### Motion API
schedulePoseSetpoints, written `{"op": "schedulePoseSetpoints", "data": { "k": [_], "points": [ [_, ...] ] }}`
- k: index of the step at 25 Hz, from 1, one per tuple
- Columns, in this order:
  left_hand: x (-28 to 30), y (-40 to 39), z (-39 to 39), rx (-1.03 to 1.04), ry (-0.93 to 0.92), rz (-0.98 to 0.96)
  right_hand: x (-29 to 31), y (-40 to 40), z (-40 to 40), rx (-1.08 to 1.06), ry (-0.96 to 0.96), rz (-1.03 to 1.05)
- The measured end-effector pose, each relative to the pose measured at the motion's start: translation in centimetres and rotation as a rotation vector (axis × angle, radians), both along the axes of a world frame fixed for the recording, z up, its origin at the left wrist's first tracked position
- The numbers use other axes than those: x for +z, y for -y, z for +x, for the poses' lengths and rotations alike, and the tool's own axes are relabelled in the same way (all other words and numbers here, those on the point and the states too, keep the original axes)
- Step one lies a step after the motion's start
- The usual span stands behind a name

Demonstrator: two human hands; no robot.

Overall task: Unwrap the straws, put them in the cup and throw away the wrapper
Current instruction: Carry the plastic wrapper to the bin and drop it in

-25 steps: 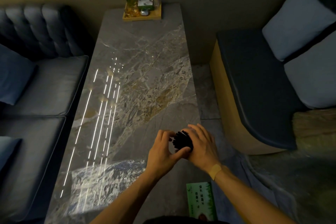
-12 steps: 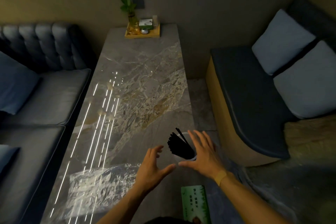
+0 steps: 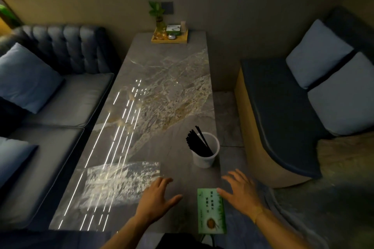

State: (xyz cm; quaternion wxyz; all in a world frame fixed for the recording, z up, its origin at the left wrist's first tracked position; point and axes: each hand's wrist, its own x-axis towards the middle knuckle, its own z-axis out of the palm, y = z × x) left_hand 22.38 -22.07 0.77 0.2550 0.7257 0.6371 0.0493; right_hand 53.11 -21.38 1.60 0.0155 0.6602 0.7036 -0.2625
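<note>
A white cup [image 3: 204, 159] stands near the right edge of the marble table [image 3: 162, 91]. A bundle of black straws [image 3: 197, 141] leans in it, tips pointing up and left. The crinkled clear plastic wrapper [image 3: 121, 183] lies flat on the table at the near left. My left hand [image 3: 156, 198] hovers open, fingers spread, its fingertips at the wrapper's right edge. My right hand [image 3: 239, 191] is open too, below the cup and apart from it, its fingers near the top right corner of a green packet.
A green packet [image 3: 211, 211] lies at the table's near right edge. A wooden tray [image 3: 169, 37] with a plant, a small box and other items sits at the far end. Dark sofas with cushions flank the table on both sides.
Both hands let go of the straws and cup and drew back toward me, fingers spreading. The straws now stand free in the cup. The view has tilted up.
</note>
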Motion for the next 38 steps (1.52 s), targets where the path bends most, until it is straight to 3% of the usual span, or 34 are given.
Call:
{"op": "schedulePoseSetpoints", "data": {
  "k": [9, 18, 23, 28, 33, 38],
  "points": [
    [-0.2, 5.2, -5.2, -0.109, -0.286, -0.109, 0.1, 1.8, -2.8, 0.352, 0.119, -0.257],
    [1.3, 4.5, -13.5, -0.026, -0.394, -0.274, 0.7, -0.6, -8.9, 0.470, 0.203, -0.208],
    [2.4, 2.4, -19.9, 0.021, -0.359, -0.316, 0.8, -2.9, -15.1, 0.495, 0.220, -0.196],
    [2.3, -0.6, -27.3, 0.098, -0.281, -0.300, 0.6, -5.1, -20.8, 0.415, 0.195, -0.179],
    [1.7, -4.8, -30.9, 0.098, -0.249, -0.205, -1.2, -6.6, -24.2, 0.062, 0.091, -0.190],
    [0.2, -8.0, -31.4, 0.004, -0.257, -0.268, -3.3, -7.4, -26.5, -0.218, -0.050, -0.264]
  ]
}}
